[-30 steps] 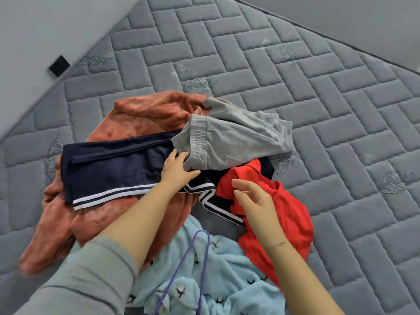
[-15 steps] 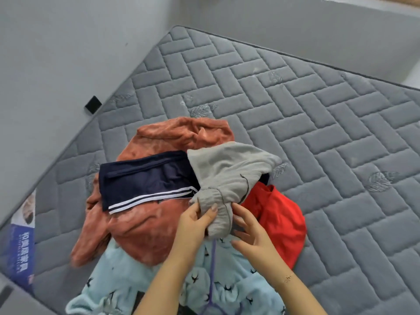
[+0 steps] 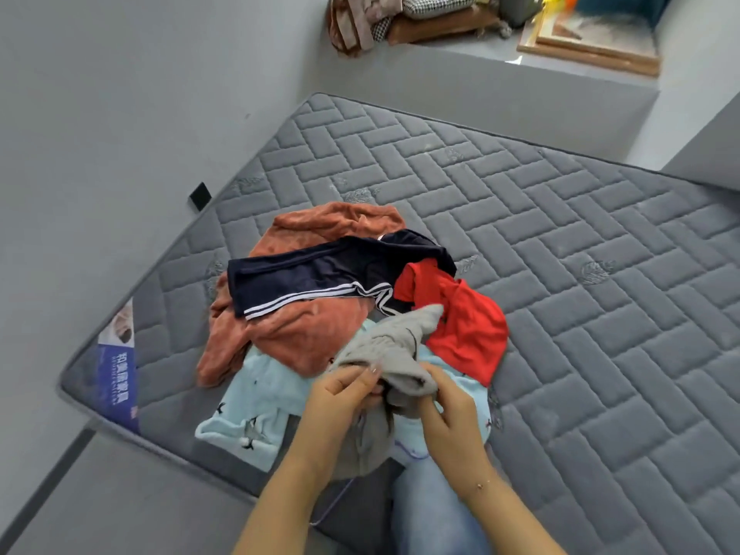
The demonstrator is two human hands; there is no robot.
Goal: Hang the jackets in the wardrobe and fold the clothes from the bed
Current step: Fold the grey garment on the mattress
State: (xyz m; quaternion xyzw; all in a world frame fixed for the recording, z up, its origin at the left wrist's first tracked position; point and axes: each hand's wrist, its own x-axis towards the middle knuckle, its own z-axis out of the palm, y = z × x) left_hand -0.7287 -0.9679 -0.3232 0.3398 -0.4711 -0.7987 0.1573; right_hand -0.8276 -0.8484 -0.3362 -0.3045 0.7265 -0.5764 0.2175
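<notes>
A pile of clothes lies on the grey quilted mattress (image 3: 560, 274) near its front corner. A grey garment (image 3: 388, 346) is lifted off the pile toward me; my left hand (image 3: 340, 398) and my right hand (image 3: 448, 410) both grip its bunched waistband end. Behind it lie a rust-orange fleece (image 3: 304, 334), navy shorts with white stripes (image 3: 320, 274) and a red garment (image 3: 464, 326). Under my hands spreads a light blue printed garment (image 3: 256, 402) with a purple hanger (image 3: 340, 498) partly hidden beneath it.
A grey wall (image 3: 100, 134) runs along the mattress's left side, with a black wall switch (image 3: 200, 195). A raised ledge at the back holds folded fabrics and cushions (image 3: 400, 18) and a wooden frame (image 3: 588, 42). Grey floor (image 3: 120, 494) lies at lower left.
My left hand took the grey garment off the pile, my right hand joined it, and both pulled it toward me. The view backed away and tilted up, showing the ledge.
</notes>
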